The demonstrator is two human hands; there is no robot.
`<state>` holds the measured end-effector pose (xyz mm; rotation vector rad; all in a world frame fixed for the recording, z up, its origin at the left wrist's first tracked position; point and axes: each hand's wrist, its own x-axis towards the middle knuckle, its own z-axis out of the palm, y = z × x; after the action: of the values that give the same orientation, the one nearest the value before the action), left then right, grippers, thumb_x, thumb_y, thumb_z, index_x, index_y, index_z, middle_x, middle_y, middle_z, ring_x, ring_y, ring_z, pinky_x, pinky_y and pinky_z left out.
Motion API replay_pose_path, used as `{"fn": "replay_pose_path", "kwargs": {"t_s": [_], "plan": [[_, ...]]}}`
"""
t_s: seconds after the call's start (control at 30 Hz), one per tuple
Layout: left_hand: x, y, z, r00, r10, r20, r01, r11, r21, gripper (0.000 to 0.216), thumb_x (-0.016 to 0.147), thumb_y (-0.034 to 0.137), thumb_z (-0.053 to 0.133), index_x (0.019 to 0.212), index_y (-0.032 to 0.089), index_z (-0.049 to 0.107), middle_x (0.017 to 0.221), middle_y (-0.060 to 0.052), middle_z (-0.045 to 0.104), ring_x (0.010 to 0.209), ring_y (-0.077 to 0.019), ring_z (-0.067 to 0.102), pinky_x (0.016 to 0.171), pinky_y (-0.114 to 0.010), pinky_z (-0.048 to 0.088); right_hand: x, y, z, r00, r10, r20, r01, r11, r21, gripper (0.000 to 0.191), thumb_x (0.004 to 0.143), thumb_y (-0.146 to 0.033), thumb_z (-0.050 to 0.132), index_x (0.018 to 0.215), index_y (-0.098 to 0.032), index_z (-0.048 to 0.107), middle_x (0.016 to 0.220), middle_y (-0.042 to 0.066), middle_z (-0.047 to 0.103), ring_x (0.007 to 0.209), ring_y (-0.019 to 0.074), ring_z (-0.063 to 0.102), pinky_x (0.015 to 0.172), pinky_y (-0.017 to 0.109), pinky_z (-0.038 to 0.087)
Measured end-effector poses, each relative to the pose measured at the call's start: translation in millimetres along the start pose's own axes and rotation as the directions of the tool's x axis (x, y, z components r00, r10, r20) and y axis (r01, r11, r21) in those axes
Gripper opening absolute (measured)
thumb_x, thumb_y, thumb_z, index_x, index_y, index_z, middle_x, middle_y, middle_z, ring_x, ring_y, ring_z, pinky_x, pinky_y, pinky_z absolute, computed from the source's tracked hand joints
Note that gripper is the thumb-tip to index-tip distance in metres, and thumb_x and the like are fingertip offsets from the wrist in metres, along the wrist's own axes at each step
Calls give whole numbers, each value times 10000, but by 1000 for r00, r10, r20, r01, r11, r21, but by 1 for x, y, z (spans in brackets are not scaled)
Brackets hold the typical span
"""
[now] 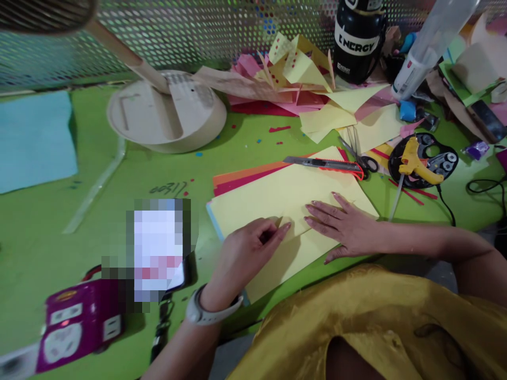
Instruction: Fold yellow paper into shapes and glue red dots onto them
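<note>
A pale yellow sheet of paper (261, 198) lies on top of a stack of coloured sheets at the table's front edge. My left hand (247, 253) is closed in a pinch at this sheet's near edge, its thumb and forefinger pressed together there. Flat on the same sheet, with fingers spread, rests my right hand (346, 227). Another yellow area (273, 269) shows below the edge between my hands. Across the far side of the stack lies a utility knife (325, 162) with a red-orange handle, beyond both hands.
Scissors (358, 153) and a yellow glue gun (418, 163) on a black stand lie to the right. Paper scraps (293, 68) and a black bottle (358, 42) stand behind. A lamp base (166, 113), a phone (158, 237) and a purple box (79, 322) are on the left.
</note>
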<state>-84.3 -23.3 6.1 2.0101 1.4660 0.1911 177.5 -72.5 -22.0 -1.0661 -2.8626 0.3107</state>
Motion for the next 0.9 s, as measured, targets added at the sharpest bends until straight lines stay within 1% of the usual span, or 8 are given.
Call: {"fn": "replay_pose_path", "kwargs": {"t_s": [0.17,0.27,0.4,0.53,0.9], "plan": [[0,-3,2,999,46,-20,-46,999,-2,449,912,556,518,625,211,532,553,42,522,495,-109,422,527,-262,297,0,0,-1,1000,3,12,-3,1000,5,893,972,-695,374,1612,-96,205,1659,237,247,1575,335,166,1235,645,114],[1,-3,3,998,62,-27,-62,998,-9,443,918,545,523,628,210,536,566,42,534,502,-109,428,532,-262,304,0,0,-2,1000,6,17,-6,1000,6,894,971,-707,353,1613,-103,206,1665,226,239,1576,330,163,1239,640,113],[0,-2,2,998,51,-34,-51,999,-11,455,919,557,513,625,209,534,577,36,541,509,-112,429,535,-265,303,0,0,-2,1000,12,14,-12,1000,9,901,966,-727,318,1612,-110,208,1663,221,247,1578,322,160,1240,639,107],[0,-1,2,998,52,-43,-53,998,-17,460,923,557,503,625,208,528,575,36,540,511,-112,428,540,-267,302,0,-2,-1,1000,15,6,-15,1000,7,924,960,-740,284,1605,-82,216,1655,233,257,1573,336,170,1227,662,129],[-1,1,3,997,49,-54,-49,999,8,466,938,557,466,629,210,504,572,36,525,509,-112,419,533,-268,289,0,-3,1,1000,26,-18,-26,1000,5,929,955,-736,302,1604,-78,207,1654,230,264,1568,338,179,1223,670,144]]}}
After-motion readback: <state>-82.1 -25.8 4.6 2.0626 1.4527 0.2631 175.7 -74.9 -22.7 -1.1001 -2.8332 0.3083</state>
